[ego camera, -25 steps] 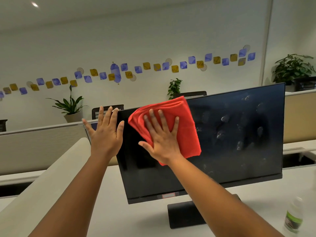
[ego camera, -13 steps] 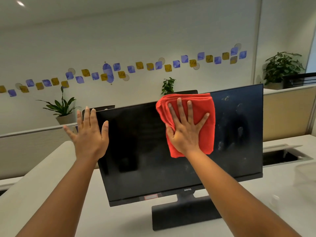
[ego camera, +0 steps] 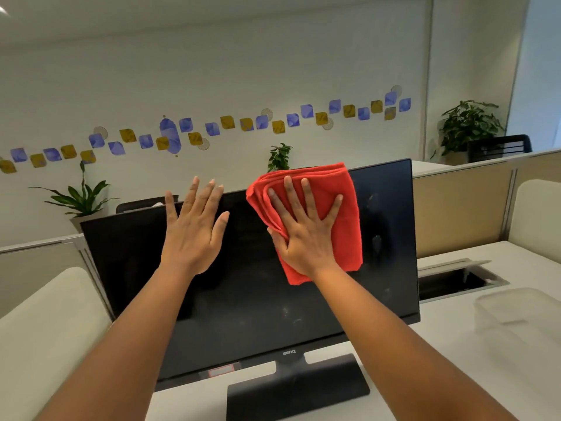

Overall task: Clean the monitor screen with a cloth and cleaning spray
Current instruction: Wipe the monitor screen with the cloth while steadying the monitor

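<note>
Up top: cloth (ego camera: 331, 189) at monitor (ego camera: 243, 314) edge

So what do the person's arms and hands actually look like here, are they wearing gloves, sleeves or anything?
Nothing worn that shows. The left hand and right hand are bare, with no gloves, rings or watch visible. Both forearms are uncovered right down to the bottom edge of the picture, so no sleeve shows. The fingernails look short and unpainted.

My left hand (ego camera: 194, 232) flat, fingers together, upright; right hand (ego camera: 306, 235) splayed, palm forward, both arms outstretched.
</note>
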`<control>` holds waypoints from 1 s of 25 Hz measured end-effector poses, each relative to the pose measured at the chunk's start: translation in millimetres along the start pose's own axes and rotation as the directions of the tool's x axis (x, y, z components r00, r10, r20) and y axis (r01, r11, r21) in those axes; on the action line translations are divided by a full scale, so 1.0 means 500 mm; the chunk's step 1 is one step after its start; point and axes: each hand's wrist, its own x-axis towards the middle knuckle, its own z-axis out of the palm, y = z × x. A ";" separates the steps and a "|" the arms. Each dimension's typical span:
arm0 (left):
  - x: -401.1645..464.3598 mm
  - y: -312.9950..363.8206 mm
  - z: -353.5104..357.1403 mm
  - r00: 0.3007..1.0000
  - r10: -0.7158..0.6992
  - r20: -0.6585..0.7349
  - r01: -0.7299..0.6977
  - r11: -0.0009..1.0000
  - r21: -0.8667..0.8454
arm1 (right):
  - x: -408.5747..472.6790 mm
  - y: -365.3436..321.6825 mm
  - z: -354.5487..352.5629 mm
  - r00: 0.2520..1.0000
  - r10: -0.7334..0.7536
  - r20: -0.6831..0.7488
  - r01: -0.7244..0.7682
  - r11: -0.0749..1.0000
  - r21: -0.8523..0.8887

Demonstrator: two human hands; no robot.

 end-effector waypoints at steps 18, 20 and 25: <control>0.000 0.007 -0.006 1.000 -0.027 -0.013 0.023 0.975 -0.221 | -0.125 0.207 -0.031 0.739 0.667 0.094 -0.673 0.735 0.085; 0.001 0.007 -0.007 1.000 -0.030 -0.011 0.027 0.976 -0.218 | -0.136 0.204 -0.030 0.739 0.665 0.111 -0.674 0.734 0.089; 0.003 0.007 -0.011 0.999 -0.040 0.005 0.040 0.974 -0.225 | -0.040 0.181 -0.038 0.762 0.641 0.087 -0.647 0.751 0.132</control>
